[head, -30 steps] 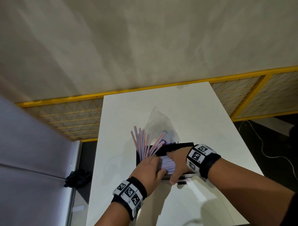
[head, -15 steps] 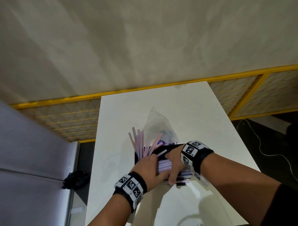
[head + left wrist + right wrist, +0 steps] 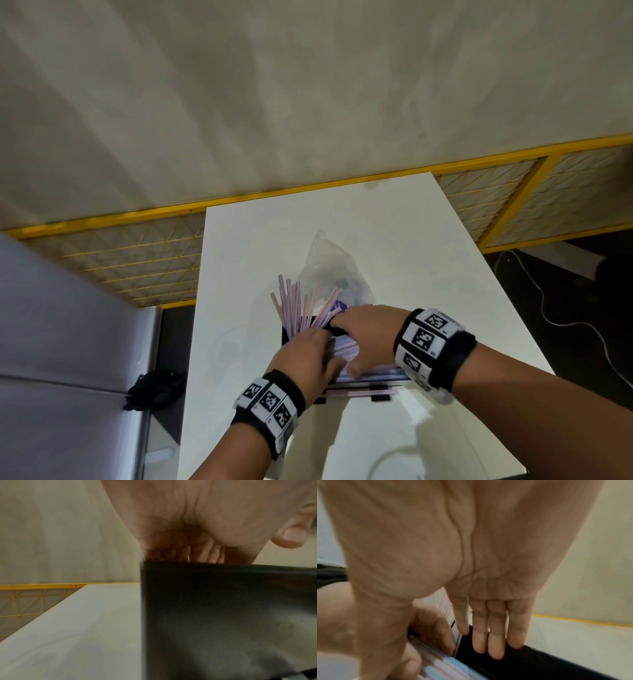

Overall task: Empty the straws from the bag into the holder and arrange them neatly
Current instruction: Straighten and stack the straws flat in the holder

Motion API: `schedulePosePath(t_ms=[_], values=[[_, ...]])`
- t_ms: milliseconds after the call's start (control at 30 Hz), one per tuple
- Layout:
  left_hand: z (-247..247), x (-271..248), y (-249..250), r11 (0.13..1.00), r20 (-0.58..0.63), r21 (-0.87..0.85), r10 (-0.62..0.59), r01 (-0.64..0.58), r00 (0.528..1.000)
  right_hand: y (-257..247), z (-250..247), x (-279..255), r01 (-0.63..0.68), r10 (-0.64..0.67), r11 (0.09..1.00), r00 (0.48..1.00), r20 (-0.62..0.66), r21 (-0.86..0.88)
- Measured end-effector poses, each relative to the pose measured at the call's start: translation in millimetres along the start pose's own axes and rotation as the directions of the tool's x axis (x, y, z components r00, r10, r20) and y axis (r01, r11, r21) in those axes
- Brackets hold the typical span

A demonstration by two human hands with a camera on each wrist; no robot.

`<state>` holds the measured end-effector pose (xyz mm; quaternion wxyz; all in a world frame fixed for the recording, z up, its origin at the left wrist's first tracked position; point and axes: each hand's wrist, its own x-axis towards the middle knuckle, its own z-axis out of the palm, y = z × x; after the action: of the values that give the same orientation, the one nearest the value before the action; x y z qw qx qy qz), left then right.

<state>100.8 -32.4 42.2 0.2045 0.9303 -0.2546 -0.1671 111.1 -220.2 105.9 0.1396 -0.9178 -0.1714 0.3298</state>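
Note:
A black straw holder (image 3: 286, 337) stands on the white table (image 3: 257, 240). Pink and blue straws (image 3: 345, 347) lie flat in it, and several more straws (image 3: 294, 305) lean up out of its left end. My left hand (image 3: 308, 353) reaches over the near left wall (image 3: 223, 615), its fingers (image 3: 433, 628) pressing on the flat straws. My right hand (image 3: 366, 329) lies over the holder, its straight fingers (image 3: 488, 635) on the far black wall (image 3: 505, 662) and its thumb on the straws. The clear plastic bag (image 3: 329, 267) lies crumpled just behind the holder.
A yellow mesh fence (image 3: 137, 260) runs behind and beside the table. A black bundle (image 3: 154, 387) lies on the floor at the left by a grey panel (image 3: 68, 342). A white cable (image 3: 548, 308) trails on the floor at the right.
My right hand has slid left along the holder toward the leaning straws. My left hand has stayed on the flat straws at the left end.

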Motion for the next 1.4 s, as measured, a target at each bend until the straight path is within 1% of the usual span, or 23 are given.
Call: schedulePosePath(t_ms=[67,100,167,200,267,333,400,500,633,867,1033,1233,1300,1400], values=[[-4.6,-2.6,-4.4,1.000,-0.059,-0.016,0.024,-0.025,0.998,-0.4,6.6,-6.8,0.002,-0.004,1.000,0.997,-0.073,-0.030],[-7.1,-4.4,-6.8,0.999,-0.078,-0.024,0.034,-0.036,0.996,-0.2,11.0,-10.4,-0.006,0.002,0.999,0.996,-0.084,-0.051],[-11.0,-8.0,-11.9,0.997,-0.092,-0.051,0.046,-0.051,0.995,0.9,20.4,-15.4,-0.035,0.033,0.997,0.999,-0.035,-0.075],[-11.7,-9.8,-13.4,0.996,-0.075,-0.078,0.044,-0.050,0.996,1.7,25.2,-17.5,-0.057,0.058,0.995,0.998,0.006,-0.077],[-12.2,-12.7,-14.7,0.991,-0.003,-0.130,0.029,-0.029,1.000,3.4,32.7,-17.7,-0.094,0.099,0.993,0.992,0.077,-0.069],[-11.0,-14.1,-14.3,0.991,0.067,-0.135,0.022,-0.012,0.998,4.3,36.9,-15.1,-0.117,0.121,0.992,0.987,0.103,-0.043],[-8.1,-14.6,-12.7,0.992,0.095,-0.128,0.021,-0.009,0.995,5.2,37.9,-11.7,-0.128,0.129,0.992,0.985,0.112,-0.018],[-3.6,-14.4,-9.9,0.991,0.105,-0.132,0.019,-0.005,0.994,5.0,40.0,-6.4,-0.134,0.140,0.989,0.983,0.117,-0.056],[1.5,-17.0,-6.9,0.998,0.119,-0.069,0.014,-0.006,0.993,1.2,44.2,3.0,-0.148,0.169,0.977,0.977,0.128,-0.156],[3.6,-20.4,-4.0,0.994,0.067,-0.105,0.032,-0.025,0.997,-0.4,41.9,15.8,-0.168,0.196,0.966,0.972,0.130,-0.196],[9.8,-21.4,-4.7,0.998,0.067,0.026,0.060,-0.062,0.996,1.3,47.3,12.9,-0.159,0.172,0.978,0.981,0.089,-0.132],[18.8,-24.4,-8.4,0.982,0.081,0.163,0.079,-0.091,0.994,5.3,51.9,5.5,-0.141,0.142,0.985,0.990,-0.003,-0.100],[20.6,-24.9,-9.4,0.979,0.089,0.181,0.074,-0.090,0.993,5.9,50.8,2.1,-0.111,0.108,0.987,0.994,-0.032,-0.112],[21.5,-25.4,-8.3,0.982,0.092,0.171,0.067,-0.082,0.994,4.9,48.5,-7.0,-0.058,0.039,0.989,0.990,-0.138,-0.136]])
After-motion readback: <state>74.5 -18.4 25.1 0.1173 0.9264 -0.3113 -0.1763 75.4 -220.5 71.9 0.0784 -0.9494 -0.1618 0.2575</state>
